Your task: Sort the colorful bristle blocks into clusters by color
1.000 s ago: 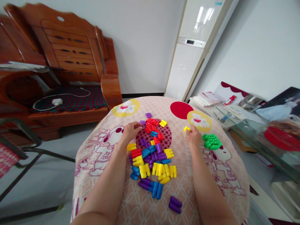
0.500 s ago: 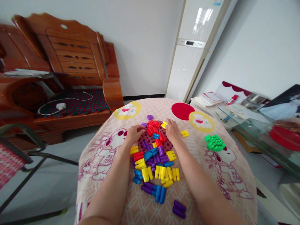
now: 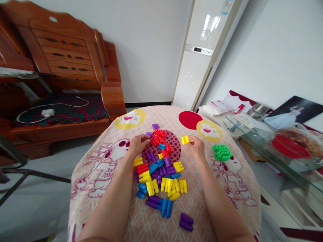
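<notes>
My right hand [image 3: 197, 147] pinches yellow plastic blocks [image 3: 185, 139] at its fingertips, right of the pile. My left hand [image 3: 138, 144] lies at the pile's left edge with its fingers bent and pressed together. By its fingertips is a purple block [image 3: 148, 134]; whether they grip anything is hidden. Between my hands lie several red blocks [image 3: 158, 136] and a small blue block [image 3: 162, 146]. Closer to me are mixed yellow blocks [image 3: 166, 185], purple blocks [image 3: 151, 156] and blue blocks [image 3: 166, 207].
A cluster of green blocks [image 3: 222, 152] sits on the right of the patterned tablecloth [image 3: 199, 201]. One purple block [image 3: 186, 222] lies near me. Beyond the table stand a wooden chair [image 3: 68, 60], a tall white cabinet unit [image 3: 194, 74] and a glass shelf [image 3: 264, 144] with a red bowl [image 3: 290, 147].
My right hand has moved right, away from the red blocks, with yellow at its fingertips. My left hand stays at the pile's left edge. The whole view has shifted slightly.
</notes>
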`<state>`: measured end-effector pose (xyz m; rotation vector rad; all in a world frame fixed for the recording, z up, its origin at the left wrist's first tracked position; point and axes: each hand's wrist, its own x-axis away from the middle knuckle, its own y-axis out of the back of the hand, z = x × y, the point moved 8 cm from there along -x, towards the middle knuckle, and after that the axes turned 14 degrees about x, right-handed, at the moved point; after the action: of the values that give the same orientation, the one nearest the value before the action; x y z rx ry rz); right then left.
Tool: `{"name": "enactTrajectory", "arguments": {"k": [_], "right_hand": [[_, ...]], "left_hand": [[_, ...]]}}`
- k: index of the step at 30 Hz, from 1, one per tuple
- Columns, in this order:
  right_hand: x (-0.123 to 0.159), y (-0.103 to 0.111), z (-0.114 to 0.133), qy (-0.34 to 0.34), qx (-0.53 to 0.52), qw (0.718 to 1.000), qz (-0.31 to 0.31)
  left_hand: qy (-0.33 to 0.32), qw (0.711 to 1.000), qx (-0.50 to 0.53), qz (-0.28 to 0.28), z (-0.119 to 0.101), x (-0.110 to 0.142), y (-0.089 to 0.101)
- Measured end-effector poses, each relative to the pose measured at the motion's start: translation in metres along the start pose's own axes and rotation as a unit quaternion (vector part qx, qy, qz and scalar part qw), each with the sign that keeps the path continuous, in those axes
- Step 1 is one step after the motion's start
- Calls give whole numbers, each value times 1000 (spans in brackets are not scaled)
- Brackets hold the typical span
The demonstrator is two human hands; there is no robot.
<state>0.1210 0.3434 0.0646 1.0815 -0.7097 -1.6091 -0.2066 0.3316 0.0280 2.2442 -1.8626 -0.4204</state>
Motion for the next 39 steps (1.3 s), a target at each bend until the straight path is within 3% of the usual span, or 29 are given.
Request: {"name": "enactTrajectory", "arguments": {"k": [3,5,11,14,17,23,33,39], "right_hand": [[-4,26,-44,-70,-25,990,-121],[-6,33,-65,-104,1,979,-174],[-14,17,-92,-128,103,974,-155],[-16,13,-98,-124,126,978,-114],[-17,15,-99,-115,127,981,-90],[-21,12,-73,-24,86,992,-85],[-15,17,-80,-78,45,987,-134],[-8,22,-55,-17,76,982,-169]], "left_hand": [[-4,1000,7,2,1,-1,-1],[-7,1000,7,1,2,-1,-1],[-5,1000,12,0,3,-2,0],[-1,1000,11,-1,3,-2,0],[3,1000,15,0,2,-2,0],[1,999,32,0,3,-3,1],[12,1000,19,-5,0,-1,2],[13,1000,19,-2,0,-1,2]]}}
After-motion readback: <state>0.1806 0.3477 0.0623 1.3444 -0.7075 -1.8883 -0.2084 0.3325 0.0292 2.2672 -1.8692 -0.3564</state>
